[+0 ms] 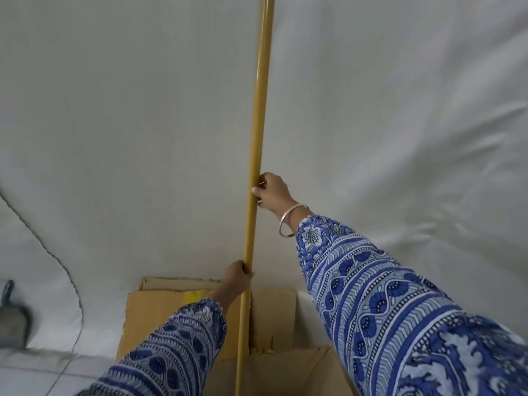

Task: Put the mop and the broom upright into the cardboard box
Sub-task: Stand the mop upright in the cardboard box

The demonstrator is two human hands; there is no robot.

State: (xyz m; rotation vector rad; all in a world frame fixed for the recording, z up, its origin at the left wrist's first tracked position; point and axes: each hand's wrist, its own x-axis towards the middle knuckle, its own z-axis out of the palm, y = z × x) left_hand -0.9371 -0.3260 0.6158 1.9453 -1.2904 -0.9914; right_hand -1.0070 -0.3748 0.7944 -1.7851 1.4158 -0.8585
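At the bottom edge, an open cardboard box (274,372) sits on the floor, its flaps (160,312) folded out toward the wall; no print or label can be read on it, only a yellow patch (192,296) on the far flap. A yellow pole (258,132) stands nearly upright with its long axis running from the box opening up past the top edge, leaning slightly right as it rises. Its lower end drops into the box, and whether it belongs to the mop or the broom cannot be told, since the head is hidden.

The left hand (237,277) is closed around the pole just above the box's far flap. Higher up, the right hand (271,192) grips the same pole with fingers curled round it, thumb pressed on the front; a silver bangle (290,221) hangs at the wrist. Both sleeves (385,295) carry a blue and white pattern.

At the left edge a grey dustpan (13,321) leans low against the white cloth backdrop (128,110), with a thin cord (61,261) trailing down the cloth.
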